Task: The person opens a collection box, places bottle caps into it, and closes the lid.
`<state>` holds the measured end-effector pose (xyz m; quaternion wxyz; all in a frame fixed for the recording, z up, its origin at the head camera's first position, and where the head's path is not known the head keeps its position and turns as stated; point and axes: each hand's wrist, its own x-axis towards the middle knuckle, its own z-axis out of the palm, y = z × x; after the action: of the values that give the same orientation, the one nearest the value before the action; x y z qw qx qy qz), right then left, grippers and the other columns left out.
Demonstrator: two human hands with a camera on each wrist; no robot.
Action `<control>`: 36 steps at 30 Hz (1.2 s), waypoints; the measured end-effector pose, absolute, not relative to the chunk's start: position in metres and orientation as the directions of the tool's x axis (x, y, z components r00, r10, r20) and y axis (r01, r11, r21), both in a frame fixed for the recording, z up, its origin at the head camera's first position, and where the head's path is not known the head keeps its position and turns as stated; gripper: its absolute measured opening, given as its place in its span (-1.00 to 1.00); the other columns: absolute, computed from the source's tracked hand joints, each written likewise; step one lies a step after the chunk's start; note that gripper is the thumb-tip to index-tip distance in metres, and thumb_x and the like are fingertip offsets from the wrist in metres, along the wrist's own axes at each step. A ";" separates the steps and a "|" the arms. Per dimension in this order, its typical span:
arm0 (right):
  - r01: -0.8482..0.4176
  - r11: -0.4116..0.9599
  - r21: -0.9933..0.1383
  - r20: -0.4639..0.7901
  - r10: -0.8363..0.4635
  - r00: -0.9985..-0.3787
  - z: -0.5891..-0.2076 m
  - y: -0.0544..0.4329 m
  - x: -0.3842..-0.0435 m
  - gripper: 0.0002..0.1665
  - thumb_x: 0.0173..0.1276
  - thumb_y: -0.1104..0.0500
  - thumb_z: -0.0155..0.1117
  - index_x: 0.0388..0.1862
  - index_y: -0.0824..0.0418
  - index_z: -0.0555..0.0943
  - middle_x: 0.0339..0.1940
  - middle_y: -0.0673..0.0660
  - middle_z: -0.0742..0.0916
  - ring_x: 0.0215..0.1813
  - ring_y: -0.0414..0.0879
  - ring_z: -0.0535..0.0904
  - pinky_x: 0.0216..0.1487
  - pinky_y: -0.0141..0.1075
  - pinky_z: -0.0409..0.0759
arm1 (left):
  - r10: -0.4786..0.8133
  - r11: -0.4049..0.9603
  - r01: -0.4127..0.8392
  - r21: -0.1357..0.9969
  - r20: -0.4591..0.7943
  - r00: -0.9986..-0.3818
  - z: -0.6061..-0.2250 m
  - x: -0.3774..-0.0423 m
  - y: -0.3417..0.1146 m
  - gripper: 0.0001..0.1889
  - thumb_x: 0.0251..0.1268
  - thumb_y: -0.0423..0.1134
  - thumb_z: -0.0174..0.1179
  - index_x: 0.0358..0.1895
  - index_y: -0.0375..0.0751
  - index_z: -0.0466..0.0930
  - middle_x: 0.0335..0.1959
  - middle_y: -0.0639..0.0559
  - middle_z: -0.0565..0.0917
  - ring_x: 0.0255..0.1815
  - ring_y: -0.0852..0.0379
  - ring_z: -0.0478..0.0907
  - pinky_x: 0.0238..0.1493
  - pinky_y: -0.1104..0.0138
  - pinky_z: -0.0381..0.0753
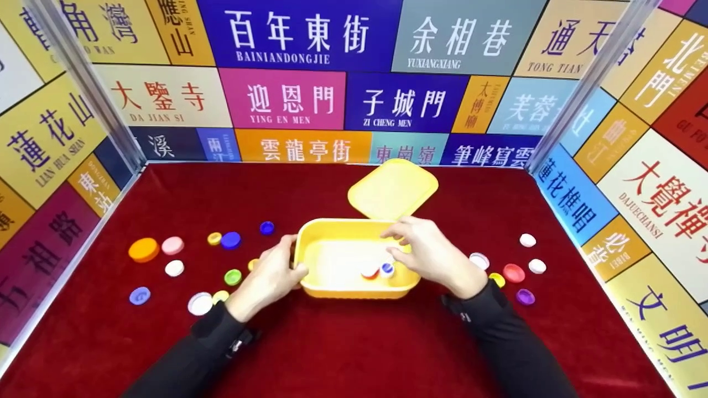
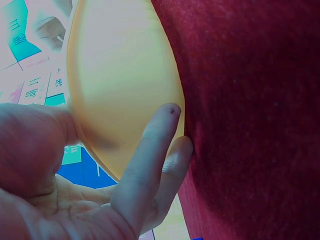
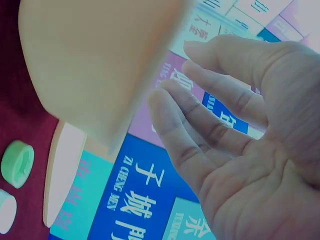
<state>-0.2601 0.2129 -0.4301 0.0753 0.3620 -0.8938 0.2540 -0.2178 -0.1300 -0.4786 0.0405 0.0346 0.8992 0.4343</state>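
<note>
A yellow plastic box (image 1: 357, 294) stands on the red cloth with its inside facing up. My left hand (image 1: 271, 276) grips its left end, thumb at the rim and fingers along the outer wall (image 2: 125, 75). Above the right end hovers my right hand (image 1: 428, 251), its fingers (image 3: 165, 107) loosely bent and nothing between them. Inside the box, near that hand, lie a blue and white bottle cap (image 1: 387, 270) and a red and white cap (image 1: 370, 273).
A yellow lid (image 1: 392, 189) lies behind the box. Several loose caps are scattered at left, among them an orange cap (image 1: 144, 250) and a green cap (image 1: 232, 277). More lie at right, including a red cap (image 1: 514, 273) and a purple cap (image 1: 525, 297). Printed panels (image 1: 298, 33) enclose the table.
</note>
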 end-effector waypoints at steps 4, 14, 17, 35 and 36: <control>-0.661 0.622 -0.420 0.356 -0.557 -0.750 -0.425 0.223 -0.264 -0.74 0.53 0.31 0.62 0.15 0.27 0.89 0.02 0.24 0.88 -0.02 0.17 0.90 0.10 0.08 0.96 | 0.100 0.617 0.027 0.787 -0.044 -0.994 -0.479 -0.218 -0.130 -0.24 0.51 -0.37 0.32 0.75 -0.27 0.39 0.21 -0.26 0.81 -0.26 0.08 0.85 -0.19 0.27 0.92; -0.561 0.661 -0.499 0.342 -0.445 -0.828 -0.413 0.252 -0.272 -0.70 0.54 0.28 0.65 0.19 0.24 0.90 0.06 0.25 0.89 0.03 0.12 0.92 0.14 0.03 0.96 | 0.101 0.620 0.026 0.784 -0.047 -0.994 -0.480 -0.216 -0.131 -0.24 0.51 -0.36 0.32 0.75 -0.27 0.38 0.15 -0.24 0.82 -0.28 0.10 0.84 -0.18 0.28 0.90; -0.524 0.688 -0.502 0.319 -0.415 -0.852 -0.413 0.262 -0.276 -0.68 0.53 0.28 0.65 0.21 0.23 0.89 0.08 0.24 0.89 0.08 0.19 0.91 0.18 0.08 0.95 | 0.098 0.626 0.025 0.779 -0.047 -0.994 -0.480 -0.217 -0.131 -0.24 0.52 -0.35 0.32 0.75 -0.26 0.38 0.18 -0.25 0.82 -0.26 0.08 0.85 -0.18 0.28 0.91; -0.395 0.822 -0.411 0.027 -0.422 -0.906 -0.439 0.306 -0.295 -0.50 0.49 0.23 0.63 0.37 0.26 0.84 0.22 0.36 0.86 0.27 0.37 0.79 0.38 0.27 0.79 | 0.111 0.605 0.033 0.795 -0.043 -0.993 -0.479 -0.217 -0.131 -0.24 0.53 -0.36 0.33 0.75 -0.30 0.37 0.27 -0.29 0.80 -0.18 0.04 0.86 -0.18 0.26 0.94; -0.386 0.826 -0.411 0.006 -0.421 -0.907 -0.441 0.307 -0.296 -0.50 0.50 0.23 0.62 0.38 0.26 0.83 0.23 0.35 0.86 0.27 0.36 0.78 0.39 0.27 0.79 | 0.111 0.605 0.033 0.795 -0.043 -0.993 -0.479 -0.217 -0.131 -0.24 0.53 -0.36 0.33 0.75 -0.30 0.37 0.28 -0.29 0.79 -0.18 0.05 0.86 -0.18 0.26 0.94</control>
<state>-0.2955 0.3066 -0.4406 -0.0423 0.2115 -0.9545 0.2061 -0.2174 -0.1308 -0.4790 0.0440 0.0401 0.8948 0.4425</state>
